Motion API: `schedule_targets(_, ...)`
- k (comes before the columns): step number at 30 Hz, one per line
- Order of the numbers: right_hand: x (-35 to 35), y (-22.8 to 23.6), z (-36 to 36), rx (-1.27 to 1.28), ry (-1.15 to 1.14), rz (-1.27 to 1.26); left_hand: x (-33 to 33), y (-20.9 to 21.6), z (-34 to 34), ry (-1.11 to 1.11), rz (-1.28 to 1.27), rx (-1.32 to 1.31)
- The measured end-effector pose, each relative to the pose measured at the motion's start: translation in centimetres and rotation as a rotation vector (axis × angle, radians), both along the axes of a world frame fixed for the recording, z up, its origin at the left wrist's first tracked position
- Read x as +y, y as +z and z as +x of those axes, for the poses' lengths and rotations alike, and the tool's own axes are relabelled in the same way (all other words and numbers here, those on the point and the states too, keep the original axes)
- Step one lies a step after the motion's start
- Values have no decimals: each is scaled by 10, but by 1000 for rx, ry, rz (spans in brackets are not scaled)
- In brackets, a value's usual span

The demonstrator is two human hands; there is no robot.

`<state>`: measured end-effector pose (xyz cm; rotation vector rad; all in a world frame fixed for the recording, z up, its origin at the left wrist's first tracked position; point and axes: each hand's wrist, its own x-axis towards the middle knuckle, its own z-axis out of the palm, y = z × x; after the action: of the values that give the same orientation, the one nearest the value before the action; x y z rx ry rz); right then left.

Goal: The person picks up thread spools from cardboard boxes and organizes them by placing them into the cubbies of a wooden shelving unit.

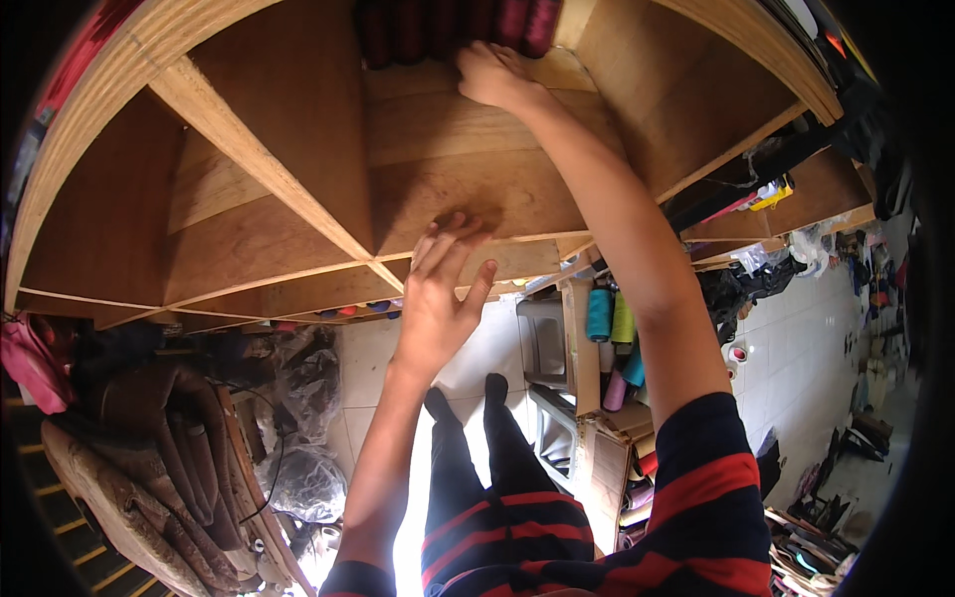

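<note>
Maroon thread spools (540,26) in 1 row, long axes up-down in view, near ends toward person. Right hand (494,76) curled beside them, grip cannot be told. Left hand (442,291) spread, near wooden shelf (532,204).

Shelf (477,194): smooth wood. Dark-red spools (540,25): wound thread. Bag (303,488): clear plastic, crinkled, glossy. Floor (811,338): shiny tile. Folded cloth (179,438): matt.

Cannot make out the curled fingertips of the right hand (494,78), hidden near dark red spools (540,25) cut off by the top edge, the thread cones (623,318) partly behind the right arm (637,229), or the small, blurred clutter (869,439) at far right.
</note>
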<state>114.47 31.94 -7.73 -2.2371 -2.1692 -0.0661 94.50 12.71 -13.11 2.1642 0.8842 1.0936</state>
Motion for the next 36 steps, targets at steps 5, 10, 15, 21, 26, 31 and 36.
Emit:
schedule_targets(5,11,-13,2,162,61,143,-1,0,1,0,-4,3)
schedule_targets(10,3,-1,-10,92,-6,-12,0,-4,-1,10,-19,-10)
schedule_targets(15,-2,-26,6,-15,12,229,-2,-6,2,20,6,-16)
schedule_targets(21,-6,-26,-3,-94,-21,217,-3,-7,0,37,7,-25)
schedule_targets(26,-23,-22,3,-113,-26,239,-3,-4,0,14,31,-35)
schedule_targets(31,-85,-21,1,131,-10,455,0,-9,4,18,85,-13)
schedule_targets(36,-196,-26,-18,611,-9,604,-2,-11,4,38,139,8)
